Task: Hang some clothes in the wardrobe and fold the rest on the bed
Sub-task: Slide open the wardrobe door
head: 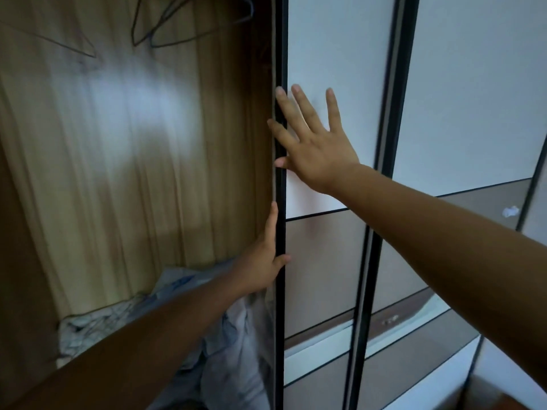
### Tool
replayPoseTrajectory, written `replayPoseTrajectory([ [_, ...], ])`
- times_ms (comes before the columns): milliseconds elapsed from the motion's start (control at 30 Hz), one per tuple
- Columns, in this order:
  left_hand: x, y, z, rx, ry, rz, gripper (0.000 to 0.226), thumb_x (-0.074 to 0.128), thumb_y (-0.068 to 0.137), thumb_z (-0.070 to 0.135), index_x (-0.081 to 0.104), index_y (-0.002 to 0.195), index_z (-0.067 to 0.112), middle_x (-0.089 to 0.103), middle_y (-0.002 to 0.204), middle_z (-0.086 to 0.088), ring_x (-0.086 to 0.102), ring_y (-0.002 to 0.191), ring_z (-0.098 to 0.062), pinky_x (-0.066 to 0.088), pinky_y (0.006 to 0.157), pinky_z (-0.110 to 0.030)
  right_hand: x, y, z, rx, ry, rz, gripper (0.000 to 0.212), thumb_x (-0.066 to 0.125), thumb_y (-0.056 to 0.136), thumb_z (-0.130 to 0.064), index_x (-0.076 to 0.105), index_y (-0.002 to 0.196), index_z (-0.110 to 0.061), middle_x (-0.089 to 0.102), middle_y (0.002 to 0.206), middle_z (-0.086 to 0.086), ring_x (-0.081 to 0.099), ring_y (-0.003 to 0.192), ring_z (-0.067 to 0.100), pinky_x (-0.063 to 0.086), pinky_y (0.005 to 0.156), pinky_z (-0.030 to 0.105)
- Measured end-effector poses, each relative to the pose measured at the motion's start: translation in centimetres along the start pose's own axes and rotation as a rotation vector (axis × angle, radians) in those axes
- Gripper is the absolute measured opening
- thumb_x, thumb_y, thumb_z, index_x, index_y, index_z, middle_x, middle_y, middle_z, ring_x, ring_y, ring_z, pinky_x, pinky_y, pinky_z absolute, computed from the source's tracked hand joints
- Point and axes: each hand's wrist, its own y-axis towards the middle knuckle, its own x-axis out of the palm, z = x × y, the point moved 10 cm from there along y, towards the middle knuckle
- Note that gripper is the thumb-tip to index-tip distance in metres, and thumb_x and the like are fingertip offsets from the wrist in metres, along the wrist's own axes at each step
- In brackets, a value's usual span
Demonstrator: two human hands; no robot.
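The right hand (319,149) lies flat on the white door (340,54), fingers spread and straight, holding nothing. Below it, the left hand (263,267) pinches the door's black edge, thumb across the front. Clothes (225,350) lie crumpled under the left forearm in the wardrobe (133,143). Bare hangers (177,28) hang above both hands, to the left.

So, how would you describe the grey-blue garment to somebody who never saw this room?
Look into the open wardrobe, left of the black-framed sliding door. At its bottom, the grey-blue garment lies against the door's edge; it is plain, while the cloth beside it is white with dark lines.
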Motion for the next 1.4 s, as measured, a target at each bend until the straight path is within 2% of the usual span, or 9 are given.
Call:
replayPoseTrajectory([
  [167,3.5,3.6,1.1,0.014,0.026,0.018,0.113,0.060,0.100,0.025,-0.044,0.128,0.060,-0.019,0.153,0.016,0.027,0.148,-0.024,0.026,0.108,-0.024,2.6,-1.6,3.4,-0.055,-0.126,-0.009,0.073,0.021,0.105,-0.059,0.018,0.160,-0.011,-0.008,0.166,0.024,-0.009,0.155,0.035,0.004,0.118,0.070],
  [333,6.7,6.8,2.1,-0.002,0.071,0.018,0.114,0.062,0.099,0.028,-0.042,0.133,0.059,0.009,0.168,-0.004,0.065,0.107,-0.035,0.054,0.088,-0.040,5.2,-3.5,6.5,-0.054,-0.180,-0.045,0.083,0.014,0.100,-0.068,0.008,0.162,-0.012,-0.013,0.166,0.022,-0.014,0.154,0.035,0.002,0.117,0.070],
  [400,7.6,7.9,2.3,-0.009,0.038,0.015,0.115,0.064,0.097,0.027,-0.039,0.136,0.059,0.014,0.167,-0.008,0.060,0.120,-0.038,0.051,0.099,-0.045,5.7,-4.0,7.6,-0.062,-0.221,-0.038,0.085,0.012,0.098,-0.070,0.005,0.162,-0.014,-0.013,0.167,0.020,-0.016,0.154,0.034,0.001,0.118,0.070],
  [500,8.8,9.1,2.7,0.029,-0.039,-0.030,0.117,0.069,0.094,0.033,-0.036,0.138,0.059,-0.020,0.156,0.022,0.027,0.145,-0.016,0.030,0.109,-0.033,6.4,-4.3,8.7,-0.081,-0.246,-0.026,0.086,0.011,0.097,-0.072,0.004,0.162,-0.016,-0.011,0.168,0.017,-0.015,0.154,0.034,0.001,0.117,0.071],
  [667,10.9,10.8,2.8,0.019,-0.038,-0.101,0.131,0.079,0.080,0.051,-0.040,0.136,0.058,-0.023,0.151,0.021,0.028,0.130,-0.006,0.037,0.099,-0.031,8.0,-5.2,10.4,-0.061,-0.219,-0.040,0.085,0.007,0.096,-0.073,0.001,0.162,-0.019,-0.015,0.168,0.014,-0.014,0.154,0.036,0.004,0.115,0.074],
  [833,12.1,12.1,3.4,0.046,-0.040,-0.122,0.133,0.081,0.079,0.048,-0.039,0.136,0.059,-0.033,0.145,0.029,0.012,0.142,-0.007,0.030,0.114,-0.038,9.1,-6.1,11.6,-0.061,-0.247,-0.054,0.084,0.005,0.097,-0.070,0.001,0.162,-0.016,-0.014,0.168,0.015,-0.014,0.154,0.037,0.005,0.115,0.073],
  [1000,12.9,13.6,3.8,0.053,-0.076,-0.111,0.124,0.077,0.082,0.051,-0.032,0.140,0.061,-0.018,0.153,0.019,0.000,0.143,-0.004,0.015,0.112,-0.030,10.4,-6.9,12.6,-0.073,-0.265,-0.080,0.079,0.007,0.102,-0.062,0.003,0.161,-0.009,-0.012,0.168,0.016,-0.015,0.154,0.036,0.005,0.117,0.071],
  [1233,12.5,12.9,3.9,0.021,-0.062,-0.160,0.118,0.074,0.084,0.054,-0.030,0.139,0.064,-0.015,0.154,0.021,0.003,0.143,-0.002,0.019,0.115,-0.031,10.8,-6.8,12.6,-0.035,-0.221,-0.117,0.077,0.009,0.102,-0.058,0.004,0.161,-0.008,-0.011,0.168,0.014,-0.013,0.155,0.032,0.004,0.114,0.074],
  [1400,8.6,8.8,1.3,-0.115,0.136,-0.164,0.090,0.062,0.092,0.058,0.010,0.160,0.034,0.021,0.165,0.002,0.025,0.148,-0.014,0.028,0.116,-0.028,11.2,-7.9,9.0,-0.048,-0.123,-0.180,0.068,0.030,0.101,-0.044,0.024,0.158,-0.007,-0.006,0.167,0.022,-0.018,0.153,0.039,-0.005,0.115,0.072],
])
